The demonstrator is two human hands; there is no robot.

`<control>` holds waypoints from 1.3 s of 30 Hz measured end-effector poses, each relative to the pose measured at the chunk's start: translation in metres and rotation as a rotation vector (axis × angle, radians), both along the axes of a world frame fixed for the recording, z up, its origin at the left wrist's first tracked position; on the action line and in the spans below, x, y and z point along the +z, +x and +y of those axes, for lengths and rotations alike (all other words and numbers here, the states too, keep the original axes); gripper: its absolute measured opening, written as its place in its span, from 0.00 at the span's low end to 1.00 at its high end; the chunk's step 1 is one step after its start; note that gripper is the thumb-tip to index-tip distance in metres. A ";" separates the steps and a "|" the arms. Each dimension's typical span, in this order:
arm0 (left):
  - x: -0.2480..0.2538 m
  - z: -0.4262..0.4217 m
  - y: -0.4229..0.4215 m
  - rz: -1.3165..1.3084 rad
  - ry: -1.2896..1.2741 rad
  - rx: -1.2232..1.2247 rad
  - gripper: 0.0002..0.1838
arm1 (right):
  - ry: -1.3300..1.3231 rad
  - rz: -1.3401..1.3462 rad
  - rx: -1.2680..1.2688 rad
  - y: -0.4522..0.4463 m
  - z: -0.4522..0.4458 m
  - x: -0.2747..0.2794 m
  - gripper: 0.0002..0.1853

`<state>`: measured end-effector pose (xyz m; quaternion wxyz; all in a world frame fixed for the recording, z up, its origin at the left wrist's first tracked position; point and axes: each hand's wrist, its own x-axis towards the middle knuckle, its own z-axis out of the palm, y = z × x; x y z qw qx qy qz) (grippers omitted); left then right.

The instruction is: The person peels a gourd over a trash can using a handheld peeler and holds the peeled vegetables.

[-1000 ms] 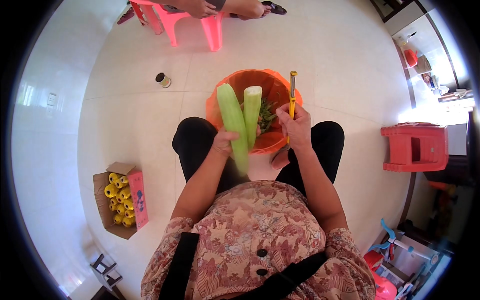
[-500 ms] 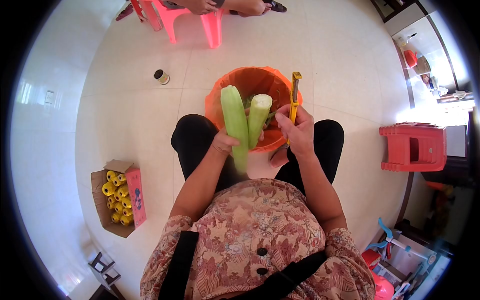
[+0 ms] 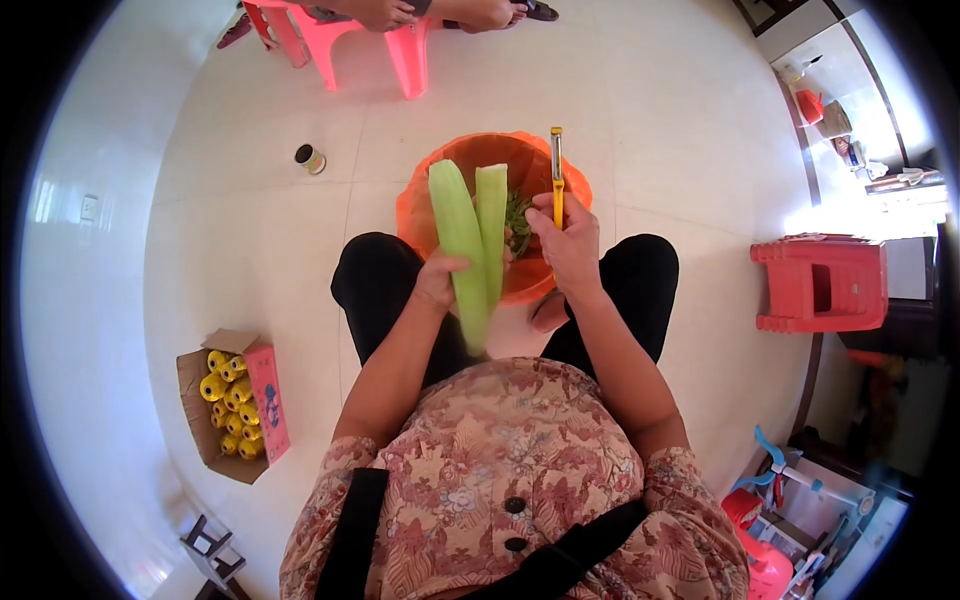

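Note:
My left hand (image 3: 437, 279) is closed around two long, pale green peeled gourds (image 3: 461, 235), the longer one in front and the shorter gourd (image 3: 491, 215) right beside it. Both point up and away from me over an orange bin (image 3: 408, 205). In my right hand (image 3: 571, 248) is a yellow-handled peeler (image 3: 558, 180), its metal blade end upward. The peeler is apart from the gourds, above the bin's right side. Green peelings (image 3: 518, 222) lie inside the bin, which stands between my knees.
An open carton (image 3: 270, 400) of yellow-wrapped items sits on the floor at left. A small can (image 3: 310, 158) stands beyond it. Another person's feet and hands show near a pink stool (image 3: 408, 62). Stacked red stools (image 3: 820, 285) are at right.
The shorter gourd has turned and now lies closer along the longer one. My right hand has moved slightly left with the peeler, whose blade has rotated. The whole view has shifted slightly.

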<state>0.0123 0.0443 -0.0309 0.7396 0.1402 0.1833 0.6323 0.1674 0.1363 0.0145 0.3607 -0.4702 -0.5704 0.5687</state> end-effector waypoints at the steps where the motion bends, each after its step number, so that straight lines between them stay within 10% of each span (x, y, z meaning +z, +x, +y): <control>1: -0.001 -0.001 -0.002 -0.013 -0.033 -0.017 0.43 | 0.044 -0.031 0.007 -0.002 0.001 0.000 0.09; 25: -0.004 0.006 0.003 0.023 0.040 -0.069 0.48 | 0.428 -0.368 0.349 -0.023 0.066 0.023 0.10; 39: -0.008 0.008 0.003 0.143 0.004 -0.085 0.33 | 0.629 -0.870 0.694 -0.020 0.086 0.050 0.09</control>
